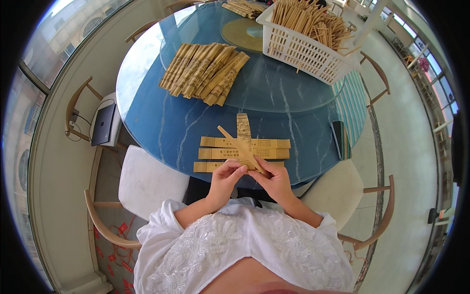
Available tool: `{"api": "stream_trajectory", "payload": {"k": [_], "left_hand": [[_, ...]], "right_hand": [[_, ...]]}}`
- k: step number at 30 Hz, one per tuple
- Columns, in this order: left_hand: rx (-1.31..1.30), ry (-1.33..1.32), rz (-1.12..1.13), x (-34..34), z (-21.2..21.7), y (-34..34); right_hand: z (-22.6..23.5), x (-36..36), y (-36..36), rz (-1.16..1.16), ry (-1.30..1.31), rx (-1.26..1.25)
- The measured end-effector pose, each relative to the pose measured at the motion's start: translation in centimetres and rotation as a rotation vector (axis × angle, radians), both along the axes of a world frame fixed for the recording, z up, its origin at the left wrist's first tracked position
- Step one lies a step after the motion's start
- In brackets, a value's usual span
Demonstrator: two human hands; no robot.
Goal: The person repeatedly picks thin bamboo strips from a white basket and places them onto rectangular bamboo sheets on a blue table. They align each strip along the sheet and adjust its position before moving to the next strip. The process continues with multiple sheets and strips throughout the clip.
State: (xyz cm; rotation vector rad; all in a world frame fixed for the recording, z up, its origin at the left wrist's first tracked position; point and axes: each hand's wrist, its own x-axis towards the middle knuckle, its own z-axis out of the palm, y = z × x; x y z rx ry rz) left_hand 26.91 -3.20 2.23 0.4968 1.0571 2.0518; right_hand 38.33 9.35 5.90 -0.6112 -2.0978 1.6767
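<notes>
My left hand (226, 177) and my right hand (274, 179) meet at the near edge of the round blue table (161, 122). Together they hold a tan paper sleeve (244, 132) that points away from me, and a pair of wooden chopsticks (237, 146) angled to the upper left over it. Under the hands lie three filled paper sleeves (245, 153) side by side across the table. Whether the chopsticks are inside the sleeve I cannot tell.
A fanned pile of empty sleeves (204, 72) lies on the glass turntable (293, 93). A white plastic basket (303, 51) of loose chopsticks stands at the back right. A dark phone (339, 139) lies at the table's right edge. Chairs surround the table; a laptop (104, 124) rests on one at left.
</notes>
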Motion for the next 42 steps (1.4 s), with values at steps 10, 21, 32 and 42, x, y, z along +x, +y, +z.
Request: {"api": "stream_trajectory", "payload": {"k": [10,21,32,42], "left_hand": [[-0.161,0.712,-0.113,-1.6,2.0,-2.8],[-0.295,1.402,-0.125,-4.2,6.2,1.2],[-0.175,1.289,-0.276,-4.5,5.8,3.0],[-0.167,1.496,-0.209,-5.0,5.5,3.4]], "right_hand": [[0.6,0.7,2.3,-0.098,0.111,0.026],[0.7,1.4,4.3,-0.09,-0.042,-0.048],[0.0,0.9,4.7,-0.061,-0.053,-0.119],[0.4,0.9,5.1,-0.012,-0.126,-0.17]]}}
